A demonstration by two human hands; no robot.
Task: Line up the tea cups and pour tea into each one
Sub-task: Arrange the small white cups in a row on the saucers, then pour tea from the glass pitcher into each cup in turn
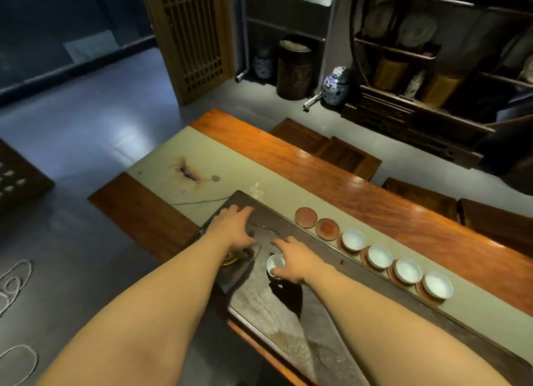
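A dark stone tea tray [288,313] lies on the table's pale runner. Along its far edge runs a row of red coasters: two bare ones [306,217] [327,228], then several white cups [380,256], each sitting on its own coaster. One more white cup [274,266] stands on the tray, and my right hand [294,260] grips it from above by the rim. My left hand [233,227] lies spread over the tray's far left corner, holding nothing. No teapot shows.
A gold-rimmed object [229,260] peeks out under my left wrist on a small dark slab. The orange wooden table [360,189] extends beyond the runner, with dark stools [346,155] behind it. Shelves and blue-and-white jars [336,85] stand at the back.
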